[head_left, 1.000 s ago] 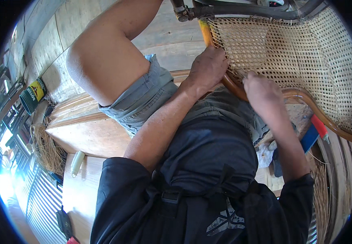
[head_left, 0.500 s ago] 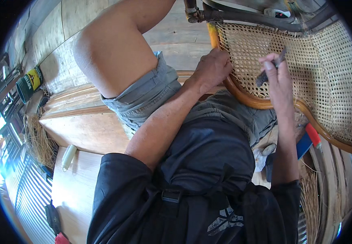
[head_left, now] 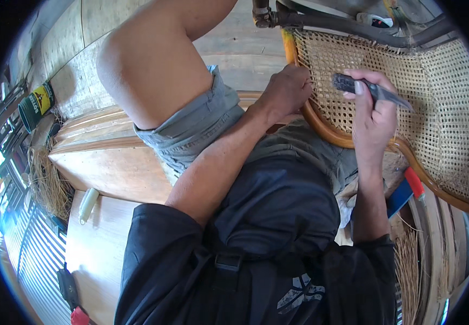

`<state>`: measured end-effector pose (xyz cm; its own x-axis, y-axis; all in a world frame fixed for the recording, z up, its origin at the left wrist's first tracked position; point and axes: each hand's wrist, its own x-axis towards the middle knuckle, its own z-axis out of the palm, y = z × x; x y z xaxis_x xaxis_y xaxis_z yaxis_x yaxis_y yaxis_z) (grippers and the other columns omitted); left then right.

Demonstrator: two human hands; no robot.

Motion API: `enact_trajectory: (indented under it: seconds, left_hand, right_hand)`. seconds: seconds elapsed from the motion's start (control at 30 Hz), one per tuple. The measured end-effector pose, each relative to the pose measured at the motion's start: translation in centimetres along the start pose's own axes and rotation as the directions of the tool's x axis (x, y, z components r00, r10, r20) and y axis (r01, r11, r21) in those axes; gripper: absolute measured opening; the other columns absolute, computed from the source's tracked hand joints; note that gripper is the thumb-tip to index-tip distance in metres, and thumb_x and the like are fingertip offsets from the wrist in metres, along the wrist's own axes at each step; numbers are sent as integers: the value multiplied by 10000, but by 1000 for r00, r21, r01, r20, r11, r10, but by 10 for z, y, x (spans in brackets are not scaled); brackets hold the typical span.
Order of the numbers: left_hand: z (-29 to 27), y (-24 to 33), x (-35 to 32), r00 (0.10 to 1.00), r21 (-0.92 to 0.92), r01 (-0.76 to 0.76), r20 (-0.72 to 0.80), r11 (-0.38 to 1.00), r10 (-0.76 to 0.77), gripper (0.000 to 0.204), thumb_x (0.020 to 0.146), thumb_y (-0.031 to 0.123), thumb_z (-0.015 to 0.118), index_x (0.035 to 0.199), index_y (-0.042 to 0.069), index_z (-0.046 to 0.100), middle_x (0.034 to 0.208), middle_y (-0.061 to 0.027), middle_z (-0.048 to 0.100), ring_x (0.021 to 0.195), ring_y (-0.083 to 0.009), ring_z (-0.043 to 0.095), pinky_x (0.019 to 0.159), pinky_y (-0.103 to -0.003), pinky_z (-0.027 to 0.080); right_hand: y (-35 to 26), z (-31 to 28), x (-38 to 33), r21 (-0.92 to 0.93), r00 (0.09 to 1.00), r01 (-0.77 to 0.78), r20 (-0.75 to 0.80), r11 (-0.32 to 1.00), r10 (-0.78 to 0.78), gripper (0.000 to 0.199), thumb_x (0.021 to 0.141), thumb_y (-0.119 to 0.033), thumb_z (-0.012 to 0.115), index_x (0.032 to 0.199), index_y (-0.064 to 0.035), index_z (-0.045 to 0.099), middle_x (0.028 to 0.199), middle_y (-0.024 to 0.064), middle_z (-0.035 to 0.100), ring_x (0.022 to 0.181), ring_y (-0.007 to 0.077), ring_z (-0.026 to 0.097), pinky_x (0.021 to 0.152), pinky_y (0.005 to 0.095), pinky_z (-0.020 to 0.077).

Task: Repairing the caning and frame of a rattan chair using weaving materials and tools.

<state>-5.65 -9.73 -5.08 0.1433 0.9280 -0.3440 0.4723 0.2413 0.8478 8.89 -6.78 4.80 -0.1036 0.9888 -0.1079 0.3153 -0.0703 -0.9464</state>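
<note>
Across the upper right lies a chair part with a woven cane panel (head_left: 353, 59) inside a curved, varnished brown frame (head_left: 325, 130). My left hand (head_left: 288, 89) is closed in a fist at the frame's left edge, against the border of the weave. What its fingers pinch, if anything, is hidden. Over the cane, my right hand (head_left: 376, 108) holds a dark knife (head_left: 378, 93) with a rough, wrapped-looking handle. The handle end points left toward my left hand, and the tapered blade points right and downward. The blade appears above the weave; contact cannot be made out.
Dark metal tubing (head_left: 353, 27) runs behind the cane. A red-and-blue tool (head_left: 415, 183) lies below the frame at right, beside a bundle of thin cane strands (head_left: 407, 260). At left are a green-and-yellow can (head_left: 37, 105), loose fibres (head_left: 50, 181) and a pale cylinder (head_left: 88, 206) on a board.
The knife has turned in my right hand: its blade pointed up and away before, and now points right and downward. My left hand stays at the frame's edge.
</note>
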Motion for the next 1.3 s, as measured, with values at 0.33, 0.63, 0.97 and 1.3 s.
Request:
enact_trajectory:
  seconds: [0.33, 0.63, 0.97, 1.3]
  left_hand:
    - [-2, -3, 5, 1000, 15, 2, 20, 1000, -2, 131, 795, 160, 565, 835, 36, 559, 852, -190, 567, 848, -383, 555, 746, -464, 452]
    - [-4, 5, 0, 998, 12, 45, 42, 999, -45, 247, 796, 243, 623, 820, 5, 562, 827, -187, 560, 779, -356, 570, 677, -421, 449]
    - [-9, 22, 9, 987, 265, 71, 118, 961, -106, 307, 783, 346, 651, 787, 41, 616, 828, -154, 589, 780, -329, 599, 664, -421, 471]
    - [-13, 23, 19, 957, 277, 64, 254, 959, -137, 303, 781, 328, 616, 725, 30, 630, 745, -174, 616, 730, -344, 603, 653, -429, 476]
  right_hand:
    - [4, 10, -5, 115, 991, -92, -85, 989, 102, 123, 891, -65, 558, 1003, -34, 519, 846, 91, 636, 772, 134, 626, 667, 308, 497]
    - [26, -18, 0, -113, 872, -482, 40, 869, 488, 204, 906, -193, 546, 1012, -20, 525, 663, 111, 565, 608, 210, 590, 572, 306, 455]
    - [18, -41, -25, -766, 708, -105, 391, 634, 589, 300, 938, -317, 467, 944, -21, 516, 749, 213, 620, 726, 400, 615, 641, 470, 479]
    - [6, -18, -44, -878, 764, -73, 255, 472, 593, 279, 918, -304, 489, 941, -27, 511, 837, 199, 630, 791, 378, 632, 688, 458, 497]
